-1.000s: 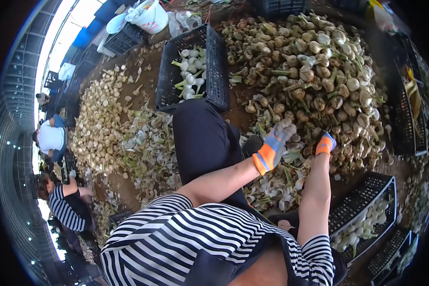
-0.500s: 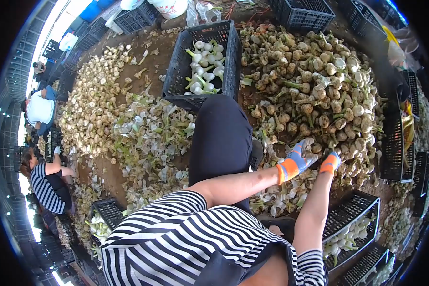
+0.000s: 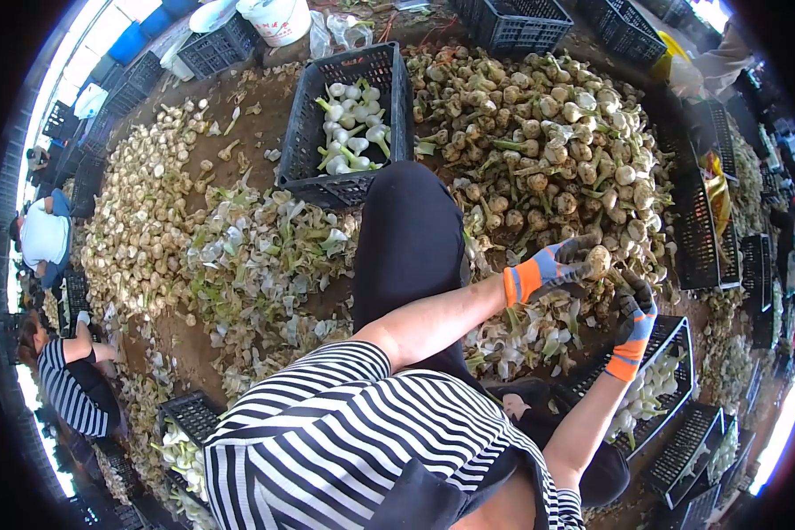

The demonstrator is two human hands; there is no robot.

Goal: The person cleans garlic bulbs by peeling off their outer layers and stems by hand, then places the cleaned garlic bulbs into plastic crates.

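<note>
My left hand (image 3: 564,265), in a grey, blue and orange glove, grips a brownish bulb (image 3: 599,261) at its fingertips. Close below and to the right of that bulb is my right hand (image 3: 636,316), in a matching glove, with its fingers curled. What the right fingers hold is too small to make out. Both hands are over the near right edge of a big heap of unpeeled bulbs with stems (image 3: 539,132). Loose peelings (image 3: 526,340) lie below my left hand.
A black crate (image 3: 296,132) with white bulbs stands beyond my knee. Another crate (image 3: 680,353) with white bulbs is beside my right forearm. Peelings (image 3: 265,247) and a bulb pile (image 3: 141,221) spread leftward. Two people (image 3: 44,234) (image 3: 71,380) are at the far left.
Both hands have come up from the heap's lower edge, my right hand moving right and turning. A bulb now shows between them. The camera view has shifted.
</note>
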